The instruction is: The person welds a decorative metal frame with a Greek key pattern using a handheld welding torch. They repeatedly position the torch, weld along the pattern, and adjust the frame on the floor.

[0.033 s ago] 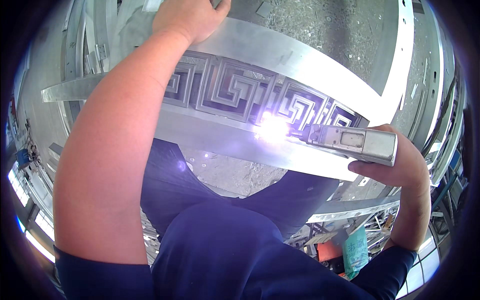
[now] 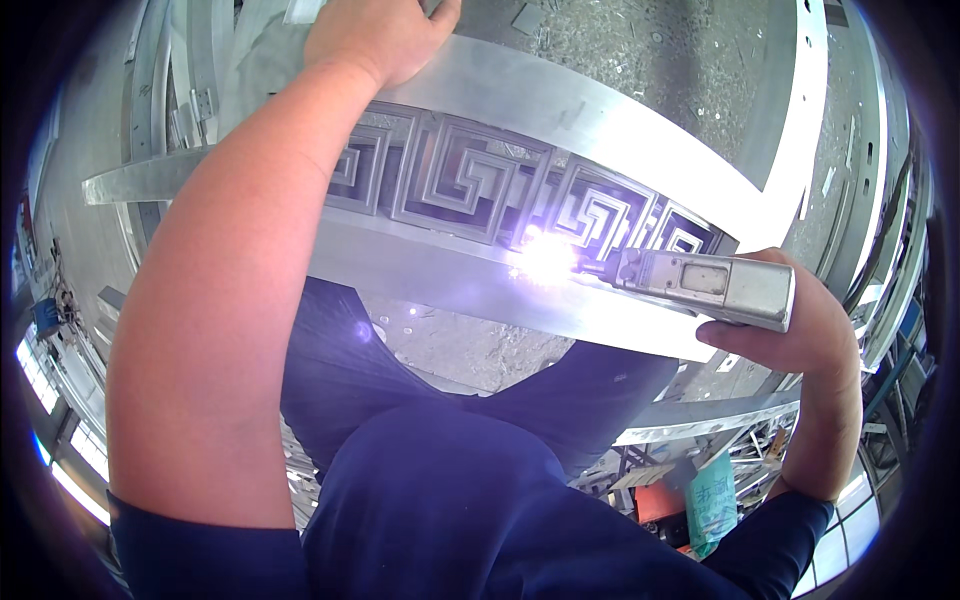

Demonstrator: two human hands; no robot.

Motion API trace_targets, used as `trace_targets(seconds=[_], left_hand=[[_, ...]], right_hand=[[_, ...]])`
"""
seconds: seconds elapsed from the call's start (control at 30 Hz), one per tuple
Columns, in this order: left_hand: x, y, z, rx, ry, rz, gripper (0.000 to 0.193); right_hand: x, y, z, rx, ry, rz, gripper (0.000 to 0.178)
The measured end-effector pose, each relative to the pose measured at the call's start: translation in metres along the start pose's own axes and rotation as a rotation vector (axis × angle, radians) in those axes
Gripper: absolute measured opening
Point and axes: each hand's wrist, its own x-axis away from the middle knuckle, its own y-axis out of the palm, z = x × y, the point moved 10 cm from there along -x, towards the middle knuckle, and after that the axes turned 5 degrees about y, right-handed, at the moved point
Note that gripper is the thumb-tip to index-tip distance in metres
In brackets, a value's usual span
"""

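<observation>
Silver boxy metal torch, gripped in my right hand, points lengthwise left, flaring beside the grey square-spiral metal panel's near edge.

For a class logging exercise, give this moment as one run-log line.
left hand: at upper metal bar | right hand: gripping silver handheld tool | bright flare: at tool's tip, beside fretwork panel and lower metal bar

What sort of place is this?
Probably a metal fabrication workshop. The right hand holds a boxy metal tool with a blinding glare at its tip, against a metal frame with fretwork; more metal lengths lie around.
</observation>
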Motion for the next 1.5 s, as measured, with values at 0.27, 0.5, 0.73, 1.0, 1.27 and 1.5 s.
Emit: trace_targets(seconds=[0.27,0.5,0.73,1.0,1.27,1.5], left_hand=[[0.004,-0.004,0.008,0.008,0.098,0.051,0.048],[-0.002,0.002,0.0,-0.01,0.146,0.115,0.052],[-0.008,0.014,-0.01,-0.035,0.14,0.082,0.053],[-0.008,0.013,-0.009,-0.01,0.156,0.116,0.051],[-0.009,0.013,-0.009,-0.001,0.168,0.119,0.052],[-0.01,0.014,-0.012,-0.009,0.16,0.108,0.053]], right_hand=[[0.012,-0.01,0.012,0.038,-0.007,0.04,0.06],[0.041,-0.038,0.043,-0.017,0.072,-0.042,0.052],[0.053,-0.054,0.086,-0.012,0.245,-0.121,0.055],[0.045,-0.039,0.111,-0.039,0.353,-0.161,0.056],[0.036,-0.028,0.116,-0.035,0.286,-0.178,0.06],[0.031,-0.028,0.115,0.025,0.323,-0.165,0.062]])
